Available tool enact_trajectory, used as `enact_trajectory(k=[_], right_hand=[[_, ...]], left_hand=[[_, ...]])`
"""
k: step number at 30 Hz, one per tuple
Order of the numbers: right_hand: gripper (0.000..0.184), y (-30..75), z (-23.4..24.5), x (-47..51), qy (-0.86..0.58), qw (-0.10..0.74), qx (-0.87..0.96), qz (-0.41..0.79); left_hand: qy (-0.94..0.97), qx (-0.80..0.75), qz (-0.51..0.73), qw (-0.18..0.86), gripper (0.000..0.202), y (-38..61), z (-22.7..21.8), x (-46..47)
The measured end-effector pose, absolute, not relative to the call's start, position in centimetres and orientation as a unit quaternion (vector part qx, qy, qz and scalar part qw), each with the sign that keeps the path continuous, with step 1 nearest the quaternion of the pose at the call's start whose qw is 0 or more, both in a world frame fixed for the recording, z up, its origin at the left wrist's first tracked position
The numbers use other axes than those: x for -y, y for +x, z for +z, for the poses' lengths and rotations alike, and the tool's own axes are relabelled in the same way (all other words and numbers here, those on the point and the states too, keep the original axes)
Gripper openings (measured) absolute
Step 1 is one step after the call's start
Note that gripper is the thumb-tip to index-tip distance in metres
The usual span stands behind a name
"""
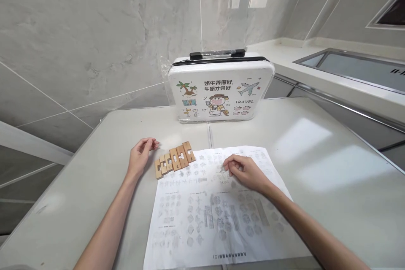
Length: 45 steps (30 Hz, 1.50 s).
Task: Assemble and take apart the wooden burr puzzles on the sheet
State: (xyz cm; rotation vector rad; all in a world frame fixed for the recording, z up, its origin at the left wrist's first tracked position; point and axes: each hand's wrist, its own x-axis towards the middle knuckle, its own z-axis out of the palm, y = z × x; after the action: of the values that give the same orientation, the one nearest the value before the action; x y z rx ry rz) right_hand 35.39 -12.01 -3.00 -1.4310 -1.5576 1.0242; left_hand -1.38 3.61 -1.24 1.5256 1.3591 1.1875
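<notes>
Several flat wooden puzzle pieces with notches and small printed numbers (176, 157) lie side by side in a slanting row, partly over the upper left edge of a printed paper sheet (202, 257). Just left of the row rests my left hand (141, 157), its fingers bent together with nothing seen in them. My right hand (245, 171) lies on the upper right part of the sheet, apart from the pieces, fingers curled in and nothing visible in the grip. Small puzzle drawings cover the creased sheet, and its heading appears upside down at the near edge.
A white case with cartoon prints and a black handle (221, 88), wrapped in clear plastic, stands upright at the back of the pale table (316, 206). Behind it rises a grey tiled wall (95, 29). To the right runs a white counter (354, 76) with a dark glass panel.
</notes>
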Motion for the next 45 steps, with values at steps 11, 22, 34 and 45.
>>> enact_trajectory(k=[11,22,34,45], right_hand=[[0.025,35.2,-3.8,12.3,-0.566,0.403,0.618,0.369],[0.027,35.0,-4.0,12.0,-0.567,0.399,0.625,0.36],[0.027,34.9,-4.1,11.8,-0.565,0.408,0.619,0.364],[0.028,34.7,-4.0,11.7,-0.565,0.409,0.617,0.364]], left_hand=[[0.632,-0.562,0.409,0.342,0.045,-1.5,-0.8,-3.1],[0.659,-0.576,0.378,0.303,0.044,-1.2,-1.0,-2.8],[0.67,-0.58,0.361,0.29,0.032,-1.1,-0.6,-2.8],[0.673,-0.58,0.362,0.281,0.035,-1.0,-0.2,-2.6]])
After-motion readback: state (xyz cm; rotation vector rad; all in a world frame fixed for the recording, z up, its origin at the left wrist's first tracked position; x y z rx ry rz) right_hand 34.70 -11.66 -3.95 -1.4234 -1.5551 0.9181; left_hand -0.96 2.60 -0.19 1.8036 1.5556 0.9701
